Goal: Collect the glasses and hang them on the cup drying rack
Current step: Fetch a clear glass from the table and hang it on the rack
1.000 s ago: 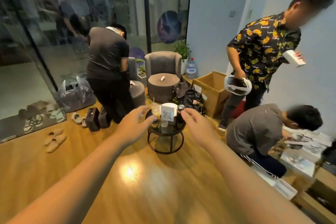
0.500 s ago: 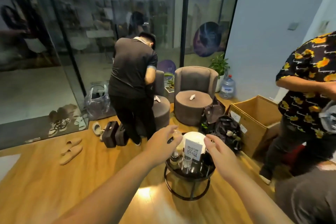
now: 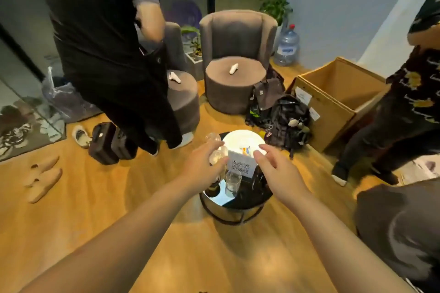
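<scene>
Head view: both hands hover over a round black table. The left hand is open, fingers spread beside a glass at its two o'clock. The right hand is open. Another glass stands at six o'clock of a sign.

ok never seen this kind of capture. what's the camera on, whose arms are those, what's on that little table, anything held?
There is no robot here. The camera sits on a person's head and looks forward and down, so the two bare arms coming in from the bottom are the wearer's own. The left hand and right hand reach over a small round black table. On it stand a clear glass, more glassware by the left fingers, a white card with a QR code and a white plate. The left hand is at the glassware, but blur hides whether it grips. The right hand is open and empty. Other people stand around.
</scene>
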A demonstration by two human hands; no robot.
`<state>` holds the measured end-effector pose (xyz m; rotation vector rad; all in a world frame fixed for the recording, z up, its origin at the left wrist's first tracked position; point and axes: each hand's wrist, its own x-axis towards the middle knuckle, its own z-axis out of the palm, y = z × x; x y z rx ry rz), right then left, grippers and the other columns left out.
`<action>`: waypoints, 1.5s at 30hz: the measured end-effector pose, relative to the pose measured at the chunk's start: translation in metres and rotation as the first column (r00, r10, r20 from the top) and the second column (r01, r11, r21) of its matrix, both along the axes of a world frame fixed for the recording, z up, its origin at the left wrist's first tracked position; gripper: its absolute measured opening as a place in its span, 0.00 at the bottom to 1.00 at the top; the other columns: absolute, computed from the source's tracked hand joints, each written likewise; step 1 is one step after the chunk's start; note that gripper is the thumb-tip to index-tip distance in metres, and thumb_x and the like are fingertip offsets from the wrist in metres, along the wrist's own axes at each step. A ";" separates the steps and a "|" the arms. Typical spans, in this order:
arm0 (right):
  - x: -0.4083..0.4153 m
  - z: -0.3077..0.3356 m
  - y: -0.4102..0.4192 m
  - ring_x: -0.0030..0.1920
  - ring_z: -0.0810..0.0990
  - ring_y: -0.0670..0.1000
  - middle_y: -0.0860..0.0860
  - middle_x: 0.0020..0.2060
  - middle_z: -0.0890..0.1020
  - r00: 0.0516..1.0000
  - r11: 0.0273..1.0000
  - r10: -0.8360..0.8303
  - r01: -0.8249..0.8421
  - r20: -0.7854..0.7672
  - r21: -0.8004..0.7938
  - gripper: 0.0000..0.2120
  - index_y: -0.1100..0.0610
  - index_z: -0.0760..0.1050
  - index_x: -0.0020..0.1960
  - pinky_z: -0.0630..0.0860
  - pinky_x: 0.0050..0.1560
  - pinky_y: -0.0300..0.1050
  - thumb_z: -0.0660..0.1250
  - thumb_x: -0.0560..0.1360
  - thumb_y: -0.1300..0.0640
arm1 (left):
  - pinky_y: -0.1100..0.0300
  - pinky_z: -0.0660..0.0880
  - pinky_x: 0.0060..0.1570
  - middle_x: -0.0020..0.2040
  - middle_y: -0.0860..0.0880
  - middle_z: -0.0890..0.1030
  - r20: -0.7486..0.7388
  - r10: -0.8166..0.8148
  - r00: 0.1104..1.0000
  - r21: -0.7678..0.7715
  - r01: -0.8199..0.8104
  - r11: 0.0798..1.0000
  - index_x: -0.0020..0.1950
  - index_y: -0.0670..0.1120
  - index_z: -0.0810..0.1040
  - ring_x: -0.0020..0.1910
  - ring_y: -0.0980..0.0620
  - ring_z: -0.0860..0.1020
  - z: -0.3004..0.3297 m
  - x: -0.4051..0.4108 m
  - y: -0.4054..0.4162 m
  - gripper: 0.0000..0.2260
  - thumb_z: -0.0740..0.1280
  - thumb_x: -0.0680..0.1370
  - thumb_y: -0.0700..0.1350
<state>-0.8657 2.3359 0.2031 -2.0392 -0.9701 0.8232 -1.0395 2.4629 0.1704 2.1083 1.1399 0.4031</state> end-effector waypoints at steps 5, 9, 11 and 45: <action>0.040 -0.077 0.067 0.64 0.78 0.52 0.48 0.65 0.80 0.999 0.997 -0.045 0.045 0.015 -0.058 0.28 0.41 0.71 0.75 0.75 0.57 0.50 0.59 0.79 0.31 | 0.51 0.74 0.65 0.72 0.54 0.75 -0.119 -0.103 0.987 0.001 0.104 0.995 0.74 0.55 0.72 0.68 0.50 0.74 -0.097 0.047 0.071 0.24 0.68 0.79 0.58; 0.058 -0.141 0.101 0.63 0.79 0.53 0.49 0.64 0.81 0.999 0.996 -0.032 0.033 0.015 -0.077 0.31 0.42 0.71 0.74 0.76 0.63 0.55 0.59 0.77 0.28 | 0.53 0.73 0.65 0.72 0.53 0.75 -0.215 -0.174 0.961 -0.019 0.174 0.984 0.75 0.55 0.70 0.70 0.50 0.72 -0.181 0.078 0.095 0.30 0.71 0.76 0.61; 0.063 -0.172 0.109 0.62 0.79 0.52 0.49 0.63 0.81 1.000 0.995 -0.007 0.008 0.013 -0.100 0.31 0.43 0.71 0.74 0.77 0.65 0.57 0.59 0.77 0.28 | 0.55 0.70 0.63 0.73 0.51 0.74 -0.262 -0.206 0.943 -0.043 0.202 0.978 0.76 0.53 0.69 0.71 0.49 0.72 -0.225 0.089 0.098 0.33 0.72 0.75 0.61; 0.097 -0.275 0.054 0.67 0.73 0.47 0.46 0.67 0.77 0.977 0.995 0.095 -0.091 0.189 -0.029 0.35 0.43 0.66 0.78 0.73 0.58 0.44 0.71 0.75 0.35 | 0.50 0.75 0.60 0.68 0.44 0.73 -0.365 -0.161 0.917 0.068 0.199 0.978 0.75 0.52 0.70 0.66 0.42 0.74 -0.324 0.154 0.101 0.35 0.78 0.71 0.52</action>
